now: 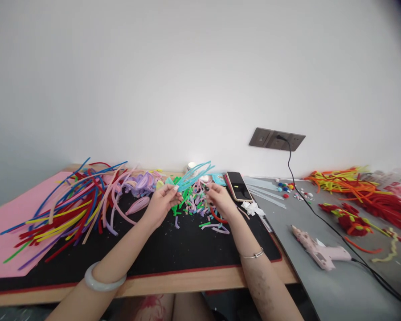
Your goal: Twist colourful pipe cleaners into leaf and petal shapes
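My left hand (pixel 163 203) is closed round the near ends of a bunch of light blue pipe cleaners (pixel 195 176), whose looped stems fan out up and to the right. Level with it, my right hand (pixel 219 199) has its fingertips pinched together; whatever may be between them is too small to make out. Between and below the hands lies a heap of short cut pipe cleaner pieces (pixel 195 205) in green, lilac and pink. A red curved stem (pixel 218 217) shows beside my right wrist.
Long mixed pipe cleaners (pixel 76 205) spread over a pink sheet (pixel 6 223) and black mat (pixel 187 249) on the left. A phone (pixel 239 186) lies behind my right hand. On the grey table (pixel 287 285) rests a glue gun (pixel 321 249), its cord (pixel 307 200) running to the wall socket (pixel 276 139).
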`<state>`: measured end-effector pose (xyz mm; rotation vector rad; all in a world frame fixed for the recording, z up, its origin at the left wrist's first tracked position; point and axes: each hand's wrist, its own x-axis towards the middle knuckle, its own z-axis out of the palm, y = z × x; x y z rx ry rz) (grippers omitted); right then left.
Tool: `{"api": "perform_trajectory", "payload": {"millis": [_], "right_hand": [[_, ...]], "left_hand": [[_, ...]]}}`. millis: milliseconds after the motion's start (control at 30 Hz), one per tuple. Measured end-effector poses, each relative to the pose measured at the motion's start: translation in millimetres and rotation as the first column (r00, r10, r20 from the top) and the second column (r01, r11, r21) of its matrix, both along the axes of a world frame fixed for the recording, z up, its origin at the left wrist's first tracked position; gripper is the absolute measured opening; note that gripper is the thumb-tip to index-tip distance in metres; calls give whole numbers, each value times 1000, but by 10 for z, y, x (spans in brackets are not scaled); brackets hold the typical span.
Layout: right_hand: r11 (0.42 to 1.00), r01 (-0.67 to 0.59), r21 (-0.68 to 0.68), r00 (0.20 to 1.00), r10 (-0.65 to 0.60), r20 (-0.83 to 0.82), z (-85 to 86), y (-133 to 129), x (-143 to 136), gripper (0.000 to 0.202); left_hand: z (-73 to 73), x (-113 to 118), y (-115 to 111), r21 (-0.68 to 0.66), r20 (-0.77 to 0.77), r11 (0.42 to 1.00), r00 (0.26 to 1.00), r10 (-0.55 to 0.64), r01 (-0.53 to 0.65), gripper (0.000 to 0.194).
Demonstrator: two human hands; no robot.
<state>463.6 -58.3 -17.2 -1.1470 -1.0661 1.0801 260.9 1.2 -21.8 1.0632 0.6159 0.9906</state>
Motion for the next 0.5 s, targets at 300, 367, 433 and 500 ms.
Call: {"api": "perform_trajectory", "payload": {"millis": [300, 367, 433, 500], "right_hand": [[990, -116, 79, 961, 92, 259, -125, -45, -333, 40], [985, -164, 60, 945, 140, 295, -119, -58, -317, 41], [974, -219, 48, 930, 194, 311, -119, -62, -311, 41], [961, -276, 32, 919, 254, 301, -125, -61, -311, 42]], "left_hand": [[-81, 172, -224, -12, -248, 942, 911, -328, 336, 42], [-92, 167, -201, 10, -307, 930, 886, -346, 366, 42], [-98, 150, -179, 13, -345, 916, 862, -372, 401, 41], [-97, 128, -166, 0, -354, 900, 841, -408, 436, 41]]}}
